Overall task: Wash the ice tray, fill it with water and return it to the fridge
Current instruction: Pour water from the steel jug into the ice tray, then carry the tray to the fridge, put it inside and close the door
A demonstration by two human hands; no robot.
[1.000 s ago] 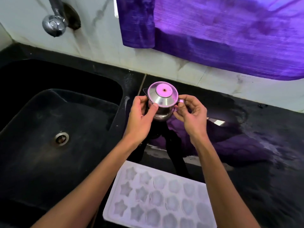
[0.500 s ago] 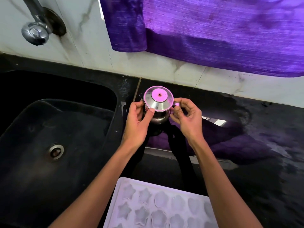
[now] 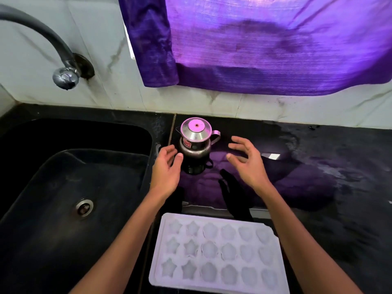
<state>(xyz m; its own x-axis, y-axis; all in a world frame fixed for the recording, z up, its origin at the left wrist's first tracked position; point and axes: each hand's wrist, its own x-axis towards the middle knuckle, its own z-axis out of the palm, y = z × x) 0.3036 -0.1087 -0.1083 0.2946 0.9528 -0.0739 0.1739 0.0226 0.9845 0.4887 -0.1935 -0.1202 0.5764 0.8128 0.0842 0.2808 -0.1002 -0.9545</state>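
Observation:
A white ice tray (image 3: 218,253) with star and flower shaped cells lies flat on the black counter, near me, between my forearms. Whether its cells hold water I cannot tell. Farther back stands a small steel jug (image 3: 195,137) with its lid on and its handle pointing right. My left hand (image 3: 167,168) hovers just left of the jug, fingers loosely curled, holding nothing. Spread open, my right hand (image 3: 246,161) floats to the right of the jug, apart from it.
A black sink (image 3: 63,187) with a metal drain (image 3: 84,207) fills the left side. A curved tap (image 3: 63,75) juts from the tiled wall above it. A purple curtain (image 3: 254,43) hangs over the counter (image 3: 339,187), which is wet at the right.
Both hands held the steel jug before. They have let go and drawn back from it; the jug now stands alone on the counter. The view has tilted, showing more of the tray.

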